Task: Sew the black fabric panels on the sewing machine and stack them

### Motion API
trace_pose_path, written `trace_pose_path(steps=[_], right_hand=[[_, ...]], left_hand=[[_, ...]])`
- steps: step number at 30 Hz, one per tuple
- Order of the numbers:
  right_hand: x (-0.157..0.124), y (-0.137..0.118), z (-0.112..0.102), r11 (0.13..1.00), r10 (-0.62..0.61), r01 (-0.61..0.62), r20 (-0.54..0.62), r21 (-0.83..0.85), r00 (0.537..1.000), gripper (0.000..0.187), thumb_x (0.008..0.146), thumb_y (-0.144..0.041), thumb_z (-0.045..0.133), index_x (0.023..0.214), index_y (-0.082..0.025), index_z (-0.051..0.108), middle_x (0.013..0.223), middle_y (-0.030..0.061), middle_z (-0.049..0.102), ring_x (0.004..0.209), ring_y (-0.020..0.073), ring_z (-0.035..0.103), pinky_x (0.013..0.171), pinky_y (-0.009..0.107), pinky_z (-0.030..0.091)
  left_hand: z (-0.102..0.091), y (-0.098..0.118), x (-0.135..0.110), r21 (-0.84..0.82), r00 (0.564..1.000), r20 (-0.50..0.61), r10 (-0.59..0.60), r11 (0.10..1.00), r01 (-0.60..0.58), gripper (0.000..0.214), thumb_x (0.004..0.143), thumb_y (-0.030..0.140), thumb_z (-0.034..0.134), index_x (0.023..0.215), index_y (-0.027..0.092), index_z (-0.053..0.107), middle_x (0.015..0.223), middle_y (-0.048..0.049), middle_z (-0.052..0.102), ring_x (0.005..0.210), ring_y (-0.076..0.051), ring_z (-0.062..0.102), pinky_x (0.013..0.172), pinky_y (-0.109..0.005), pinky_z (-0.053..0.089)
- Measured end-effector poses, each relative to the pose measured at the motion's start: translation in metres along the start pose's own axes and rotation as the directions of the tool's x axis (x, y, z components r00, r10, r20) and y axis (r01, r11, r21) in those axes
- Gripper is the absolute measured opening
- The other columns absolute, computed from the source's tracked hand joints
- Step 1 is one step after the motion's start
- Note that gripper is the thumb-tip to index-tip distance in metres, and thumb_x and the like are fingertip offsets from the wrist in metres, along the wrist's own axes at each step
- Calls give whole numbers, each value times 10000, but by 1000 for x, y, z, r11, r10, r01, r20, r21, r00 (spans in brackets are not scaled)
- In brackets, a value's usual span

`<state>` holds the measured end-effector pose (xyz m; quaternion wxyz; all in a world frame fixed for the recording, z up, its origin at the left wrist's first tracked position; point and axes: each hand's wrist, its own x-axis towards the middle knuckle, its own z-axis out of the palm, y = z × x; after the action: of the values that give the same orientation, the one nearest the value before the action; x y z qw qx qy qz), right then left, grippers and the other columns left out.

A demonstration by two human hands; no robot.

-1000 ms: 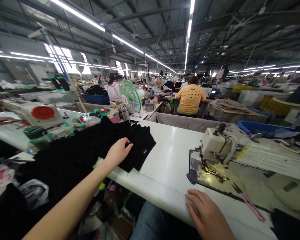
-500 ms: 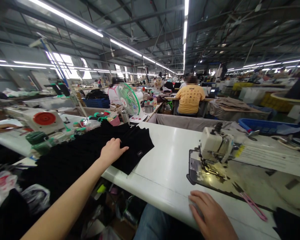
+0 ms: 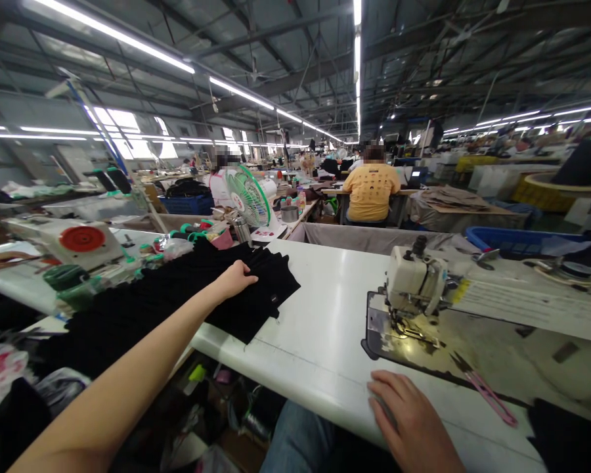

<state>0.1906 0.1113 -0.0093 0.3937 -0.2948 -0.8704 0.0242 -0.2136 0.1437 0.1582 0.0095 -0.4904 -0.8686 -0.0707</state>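
My left hand [image 3: 237, 278] reaches onto a fanned stack of black fabric pieces [image 3: 177, 295], its fingers and thumb closed on the top black fabric piece [image 3: 263, 303]. That piece carries a small label near its right end. On the white table's front edge rests my right hand [image 3: 406, 414], fingers stretched out and thumb apart, with nothing visibly held. Pink-handled thread snips [image 3: 485, 391] lie just beyond it, beside the sewing machine [image 3: 416, 289]. The fingertips of my left hand are partly hidden in the black cloth.
Another sewing machine [image 3: 73, 240] with an orange-red disc stands at left, a person's hand [image 3: 4, 261] beyond it. A green fan [image 3: 250, 196] stands past the table [image 3: 325, 315]. More black cloth [image 3: 566, 433] lies at lower right. A person in yellow [image 3: 372, 190] sits ahead.
My left hand has shifted slightly up and right over the stack and its fingers have curled in. The top piece has moved a little against those beneath. My right hand stays at the table edge.
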Motion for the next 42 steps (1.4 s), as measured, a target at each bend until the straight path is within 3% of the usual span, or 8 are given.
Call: trace_pose_path(steps=[3, 8, 14, 20, 25, 32, 36, 42], right_hand=[[0, 1, -1, 1000, 11, -11, -17, 13, 1000, 173, 966, -215, 499, 1016, -243, 662, 1030, 41, 725, 918, 201, 702, 788, 322, 557], [-1, 3, 2, 999, 32, -32, -35, 5, 999, 174, 966, -209, 496, 1017, -239, 661, 1044, 45, 718, 935, 206, 694, 808, 336, 548], [0, 5, 5, 1000, 10, -10, -41, -9, 999, 168, 959, -204, 506, 1023, -230, 659, 1040, 46, 716, 924, 201, 693, 807, 330, 548], [-1, 6, 6, 998, -33, 30, -66, -48, 997, 169, 961, -216, 507, 1041, -225, 656, 1022, 48, 726, 908, 196, 704, 787, 311, 564], [-9, 19, 10, 994, -66, 69, 34, -85, 997, 179, 934, -218, 569, 1088, -230, 660, 1084, 50, 725, 973, 195, 707, 834, 288, 577], [-16, 34, 21, 982, -121, 127, 54, -138, 991, 191, 955, -271, 568, 1108, -222, 671, 1100, 69, 732, 984, 207, 719, 841, 286, 589], [-18, 40, 25, 973, -173, 176, 35, -147, 984, 203, 977, -310, 551, 1094, -215, 686, 1075, 78, 745, 954, 208, 731, 819, 275, 597], [-14, 41, 24, 960, -215, 214, 13, -181, 977, 245, 1002, -313, 501, 1049, -201, 714, 1038, 85, 757, 915, 192, 744, 801, 244, 602]], left_hand=[[-8, -6, 4, 49, 999, 18, -30, 998, 29, 316, 857, 435, 579, 1022, 170, 633, 1056, -122, 739, 966, -254, 714, 770, -293, 525], [-6, -16, -13, 226, 995, 40, -89, 971, 78, 324, 836, 448, 612, 902, 138, 678, 964, -233, 744, 985, -415, 707, 826, -466, 512], [9, 0, -16, 309, 999, -43, 8, 951, 6, 387, 858, 434, 627, 1122, 151, 616, 1160, -235, 679, 1128, -409, 633, 889, -470, 476], [28, 23, 14, 242, 989, -111, 96, 968, -67, 365, 953, 413, 561, 1201, 146, 593, 1264, -153, 608, 1186, -301, 574, 961, -464, 472], [34, 19, 29, 128, 995, -86, 52, 991, -40, 353, 962, 402, 587, 1218, 160, 605, 1203, -95, 644, 1044, -227, 644, 898, -447, 549], [35, 7, 30, 93, 996, -39, -86, 992, 89, 402, 948, 423, 605, 1253, 162, 594, 1276, -116, 616, 1115, -258, 624, 931, -484, 540], [37, 7, 28, 86, 996, 0, -91, 992, 91, 408, 940, 438, 612, 1240, 161, 604, 1283, -119, 615, 1143, -269, 612, 954, -502, 524], [27, 8, 29, 26, 999, 5, -50, 998, 49, 374, 956, 435, 591, 1203, 155, 617, 1175, -95, 660, 1023, -225, 657, 893, -452, 556]])
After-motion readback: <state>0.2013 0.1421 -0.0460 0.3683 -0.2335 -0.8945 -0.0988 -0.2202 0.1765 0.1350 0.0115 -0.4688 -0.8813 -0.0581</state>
